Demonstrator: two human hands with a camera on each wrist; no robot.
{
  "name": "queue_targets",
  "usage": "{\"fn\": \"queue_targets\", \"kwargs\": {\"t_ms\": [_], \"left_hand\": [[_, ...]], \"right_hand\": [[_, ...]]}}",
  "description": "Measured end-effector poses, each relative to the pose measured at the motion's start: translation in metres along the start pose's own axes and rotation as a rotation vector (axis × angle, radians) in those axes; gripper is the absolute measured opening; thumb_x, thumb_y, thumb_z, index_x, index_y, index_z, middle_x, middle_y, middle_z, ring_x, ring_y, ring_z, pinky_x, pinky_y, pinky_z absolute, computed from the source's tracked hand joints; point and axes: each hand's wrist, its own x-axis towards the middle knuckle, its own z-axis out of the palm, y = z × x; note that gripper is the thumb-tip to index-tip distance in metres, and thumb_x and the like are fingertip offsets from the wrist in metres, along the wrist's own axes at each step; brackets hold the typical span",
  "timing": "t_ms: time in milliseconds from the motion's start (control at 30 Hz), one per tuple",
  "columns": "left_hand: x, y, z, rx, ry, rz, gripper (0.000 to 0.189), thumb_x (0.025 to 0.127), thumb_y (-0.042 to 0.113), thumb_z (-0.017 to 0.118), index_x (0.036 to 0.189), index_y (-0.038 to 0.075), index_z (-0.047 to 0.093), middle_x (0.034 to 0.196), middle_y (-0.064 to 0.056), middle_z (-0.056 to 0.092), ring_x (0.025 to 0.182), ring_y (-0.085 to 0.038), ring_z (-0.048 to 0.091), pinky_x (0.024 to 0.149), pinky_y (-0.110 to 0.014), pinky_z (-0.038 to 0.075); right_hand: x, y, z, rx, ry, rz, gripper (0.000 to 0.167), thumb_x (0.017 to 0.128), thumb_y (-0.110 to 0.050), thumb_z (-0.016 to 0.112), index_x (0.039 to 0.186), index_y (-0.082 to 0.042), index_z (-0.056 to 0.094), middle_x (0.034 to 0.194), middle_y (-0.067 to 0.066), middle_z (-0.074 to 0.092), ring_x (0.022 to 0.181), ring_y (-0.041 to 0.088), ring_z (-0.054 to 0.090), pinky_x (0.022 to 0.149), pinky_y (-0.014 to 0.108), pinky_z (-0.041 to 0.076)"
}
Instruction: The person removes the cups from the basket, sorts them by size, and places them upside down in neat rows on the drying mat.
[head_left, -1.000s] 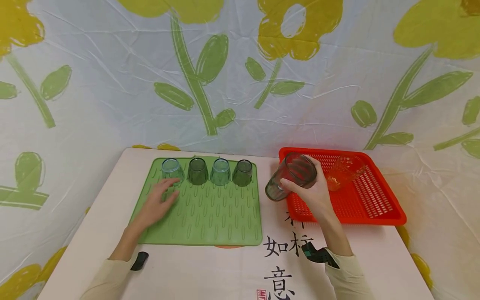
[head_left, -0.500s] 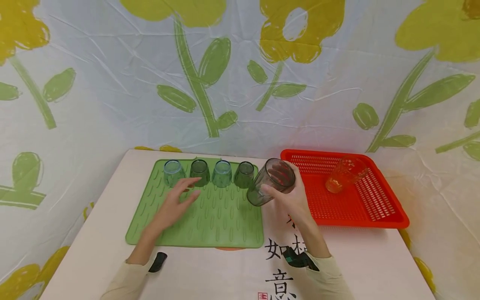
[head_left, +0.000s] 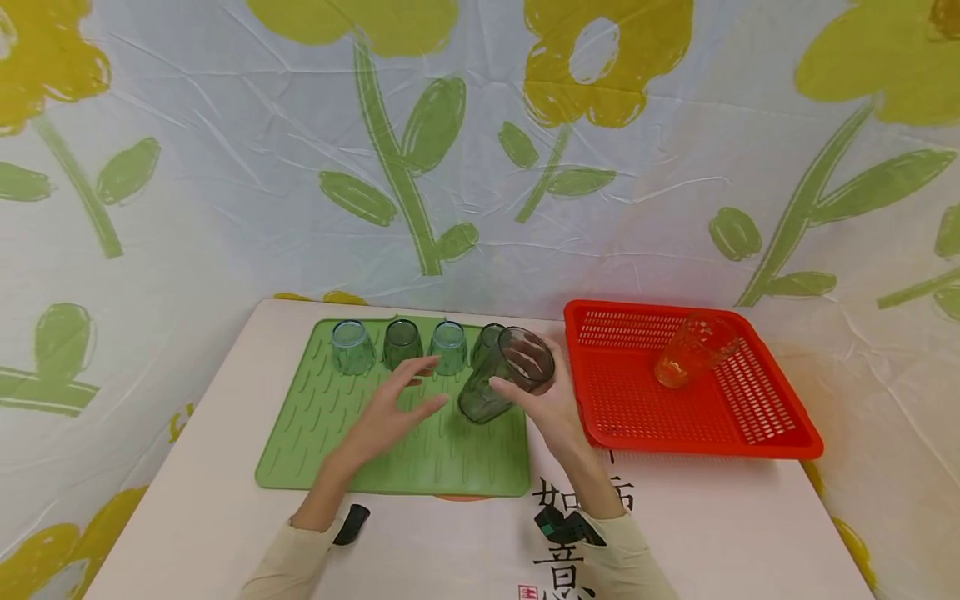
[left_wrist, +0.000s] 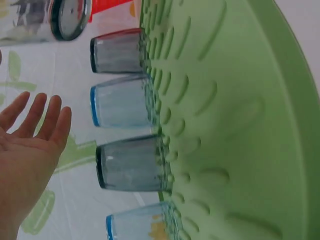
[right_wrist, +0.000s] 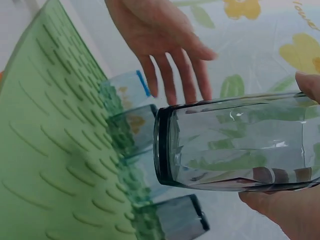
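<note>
My right hand point(head_left: 551, 412) grips a tall grey-green glass point(head_left: 486, 387), thumb on the near side and fingers behind. The glass is held tilted above the right part of the green ribbed mat point(head_left: 300, 442); its thick base point(right_wrist: 164, 145) points toward my left hand in the right wrist view. My left hand point(head_left: 384, 417), fingers loosely extended, hovers over the mat, apart from the glass. Along the mat's back edge stands a row of short glasses, alternately blue point(head_left: 352, 350) and dark grey point(head_left: 402, 346), apparently upside down. The held glass partly hides the rightmost one.
A red plastic basket point(head_left: 652, 421) sits to the right of the mat, with a clear tumbler point(head_left: 686, 354) leaning inside it. The white table cover point(head_left: 435, 550) carries black characters at the front. A flower-print cloth point(head_left: 285, 108) hangs behind the table.
My right hand has carried the tall glass leftward from over the basket's left edge to above the mat. My left hand has shifted rightward from the leftmost blue glass toward the middle.
</note>
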Motion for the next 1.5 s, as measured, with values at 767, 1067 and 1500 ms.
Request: {"fn": "queue_targets", "kwargs": {"t_ms": [767,1067,1500], "left_hand": [[-0.002,0.007,0.027,-0.09,-0.133,-0.134,0.086,0.087,0.034,0.085,0.158,0.018,0.038,0.151,-0.005,0.05,0.136,-0.027,0.05,0.105,-0.054,0.045],[-0.005,0.013,0.016,-0.221,-0.005,-0.098,0.068,0.088,0.021,0.085,0.148,0.025,0.053,0.143,-0.004,0.055,0.121,-0.022,0.059,0.095,-0.037,0.053],[0.007,0.031,-0.007,-0.374,0.126,0.038,0.064,0.084,-0.004,0.082,0.141,0.002,0.053,0.139,-0.013,0.056,0.132,-0.019,0.052,0.108,-0.024,0.044]], "right_hand": [[-0.006,0.023,0.015,0.092,0.004,0.045,0.074,0.09,-0.002,0.074,0.153,-0.006,0.035,0.149,0.016,0.049,0.13,0.022,0.057,0.104,0.032,0.05],[-0.009,0.018,-0.001,-0.044,-0.028,0.073,0.08,0.09,-0.016,0.078,0.156,-0.014,0.034,0.159,0.014,0.039,0.147,0.03,0.036,0.12,0.058,0.027],[-0.003,0.01,-0.016,-0.396,-0.309,0.003,0.078,0.082,-0.019,0.089,0.147,-0.019,0.046,0.145,0.003,0.051,0.134,0.025,0.048,0.113,0.05,0.038]]}}
